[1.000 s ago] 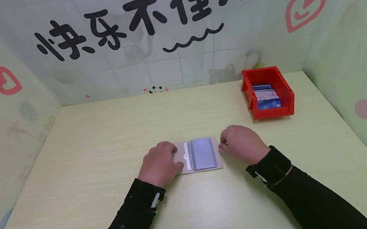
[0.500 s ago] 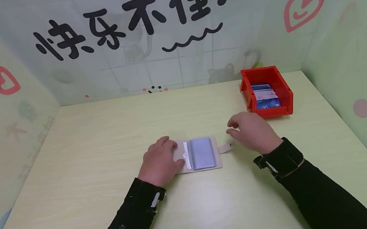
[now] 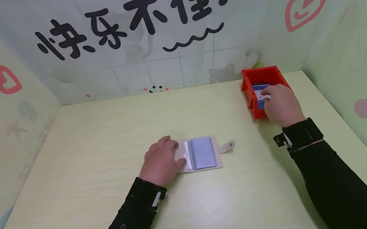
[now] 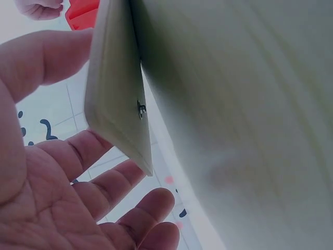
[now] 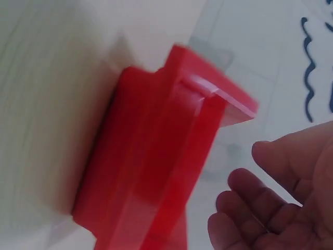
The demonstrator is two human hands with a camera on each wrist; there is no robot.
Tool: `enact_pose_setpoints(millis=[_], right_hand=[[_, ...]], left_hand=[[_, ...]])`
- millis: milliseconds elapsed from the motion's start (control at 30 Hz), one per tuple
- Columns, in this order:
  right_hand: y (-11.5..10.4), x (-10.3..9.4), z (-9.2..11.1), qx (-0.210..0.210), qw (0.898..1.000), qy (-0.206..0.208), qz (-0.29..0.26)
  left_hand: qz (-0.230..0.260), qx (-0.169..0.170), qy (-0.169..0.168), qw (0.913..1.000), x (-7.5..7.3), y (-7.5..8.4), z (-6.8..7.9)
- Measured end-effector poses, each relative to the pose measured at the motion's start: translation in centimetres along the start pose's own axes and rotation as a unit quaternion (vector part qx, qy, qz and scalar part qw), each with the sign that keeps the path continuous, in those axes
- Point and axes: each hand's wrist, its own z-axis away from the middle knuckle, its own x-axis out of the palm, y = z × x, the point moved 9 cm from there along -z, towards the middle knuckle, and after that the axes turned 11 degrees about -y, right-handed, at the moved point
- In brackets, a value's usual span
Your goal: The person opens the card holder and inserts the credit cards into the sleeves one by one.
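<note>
A pale pink card holder [image 3: 217,156] lies spread on the table, with clear sleeves [image 3: 203,153] at its middle and a snap strap [image 3: 227,147] stretched out rightward. My left hand [image 3: 162,162] rests on its left cover. In the left wrist view, thumb and fingertips touch the cover's upper face, and a metal snap [image 4: 141,109] shows on the underside. My right hand [image 3: 282,105] is over the red bin [image 3: 250,100], fingers above the cards [image 3: 260,104] inside. The right wrist view shows these fingers loosely bent, thumb apart, nothing between them; the bin wall hides the cards there.
The bin stands at the back right of the light wooden table [image 3: 104,139]. Behind it rises a printed backdrop [image 3: 164,71] with black lettering, and patterned side panels [image 3: 361,81] flank the table.
My right hand has left the strap and travelled right and away to the bin. The strap has come into view. My left hand has stayed on the card holder, its fingers shifting slightly.
</note>
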Motion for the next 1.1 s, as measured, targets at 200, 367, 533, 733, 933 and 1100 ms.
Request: enact_pose_setpoints(millis=[200, 367, 533, 733, 933, 1100], right_hand=[[1.7, 2.1, -1.8, 0.039, 0.996, -0.073, 0.032], [1.2, 2.8, -2.0, 0.042, 0.997, -0.054, 0.03], [0.9, 3.2, -2.2, 0.045, 0.997, -0.069, 0.007], [1.4, 3.1, -3.4, 0.068, 0.991, -0.113, 0.019], [1.6, 2.9, -4.8, 0.076, 0.986, -0.13, 0.071], [1.5, 2.7, -5.2, 0.073, 0.985, -0.12, 0.1]], left_hand=[[0.003, -0.001, 0.002, 1.0, 0.0, -0.1, 0.0], [0.002, 0.001, 0.002, 1.0, -0.1, -0.1, 0.0], [0.001, 0.001, 0.004, 1.0, -0.2, -0.2, 0.0], [0.004, 0.003, 0.004, 1.0, -0.2, -0.1, 0.1], [0.006, 0.008, 0.011, 0.9999, -0.5, -0.1, 0.1], [0.009, 0.009, 0.015, 0.9998, -0.7, 0.0, 0.1]])
